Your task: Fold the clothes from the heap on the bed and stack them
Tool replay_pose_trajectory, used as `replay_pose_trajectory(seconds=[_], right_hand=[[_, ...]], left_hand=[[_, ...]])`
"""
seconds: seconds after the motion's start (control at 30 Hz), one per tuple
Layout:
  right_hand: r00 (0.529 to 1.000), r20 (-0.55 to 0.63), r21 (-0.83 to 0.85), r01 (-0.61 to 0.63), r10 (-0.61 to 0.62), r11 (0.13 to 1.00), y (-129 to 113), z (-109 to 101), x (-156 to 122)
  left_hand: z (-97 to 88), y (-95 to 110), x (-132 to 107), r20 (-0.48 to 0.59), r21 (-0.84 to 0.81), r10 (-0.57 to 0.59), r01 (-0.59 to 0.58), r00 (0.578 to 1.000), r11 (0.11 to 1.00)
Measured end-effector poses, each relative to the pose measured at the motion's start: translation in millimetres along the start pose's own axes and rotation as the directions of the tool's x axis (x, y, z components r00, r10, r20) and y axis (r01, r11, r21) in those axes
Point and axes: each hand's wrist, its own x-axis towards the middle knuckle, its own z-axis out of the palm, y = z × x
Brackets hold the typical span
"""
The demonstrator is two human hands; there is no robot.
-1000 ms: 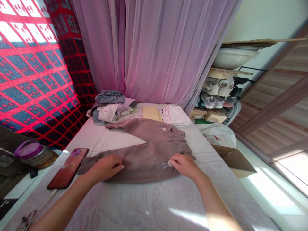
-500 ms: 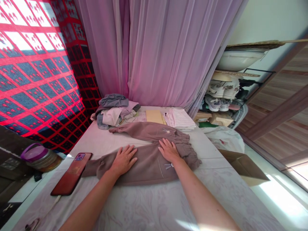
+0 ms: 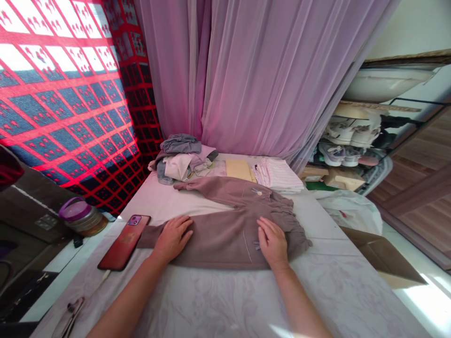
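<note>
Resting on the taupe fleece trousers (image 3: 225,244), the left hand (image 3: 172,239) and right hand (image 3: 272,242) lie flat, fingers (image 3: 265,228) spread, unclenched.

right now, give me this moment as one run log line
left hand: flat on mauve pants | right hand: flat on same pants | beside left hand: red phone

The mauve trousers (image 3: 225,239) were matt, soft brushed cloth, the phone case (image 3: 124,243) glossy red, the curtain (image 3: 257,70) sheer, smooth fabric, and the box (image 3: 382,256) plain matt cardboard.
</note>
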Motion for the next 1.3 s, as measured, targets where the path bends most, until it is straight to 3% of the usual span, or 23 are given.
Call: replay_pose_trajectory(seconds=[0.1,0.27,0.57,0.8,0.93,1.0,1.07,1.13,1.23,1.3], right_hand=[[0.995,-0.094,0.016,0.028,-0.026,0.999,1,-15,-19],[0.997,-0.080,0.042,0.014,-0.010,0.999,12,-30,-31],[0.997,-0.074,0.076,0.024,-0.018,0.997,14,-22,-27],[0.997,-0.061,0.043,0.047,-0.044,0.998,7,-21,-28],[0.999,-0.040,0.020,0.028,-0.028,0.999,4,-27,-4],[0.999,-0.031,-0.001,-0.013,0.013,1.000,11,-32,22],[0.993,-0.013,-0.051,-0.116,0.116,0.992,27,-37,56],[0.966,0.051,-0.134,-0.243,0.252,0.961,48,-39,92],[0.865,0.201,-0.248,-0.410,0.461,0.878,80,-35,136],[0.791,0.287,-0.288,-0.466,0.540,0.837,96,-29,151]], left_hand=[[6.1,9,-7,-0.034,0.040,-0.035,0.036,0.999,0.999],[8.8,20,-20,-0.021,0.051,-0.033,0.034,0.999,0.998],[-12.2,11,-9,-0.055,0.041,-0.081,0.083,0.995,0.996],[-27.9,-1,2,0.081,0.126,-0.219,0.208,0.972,0.970],[-33.2,-6,14,0.138,0.125,-0.249,0.232,0.959,0.965],[-37.6,-8,29,0.139,0.100,-0.270,0.257,0.953,0.961],[-43.6,-10,50,0.117,0.014,-0.353,0.353,0.928,0.935],[-49.4,-12,74,0.136,-0.175,-0.494,0.512,0.858,0.841],[-51.7,-14,110,0.276,-0.552,-0.648,0.669,0.709,0.497],[-46.3,-16,129,0.340,-0.691,-0.671,0.659,0.659,0.298]])
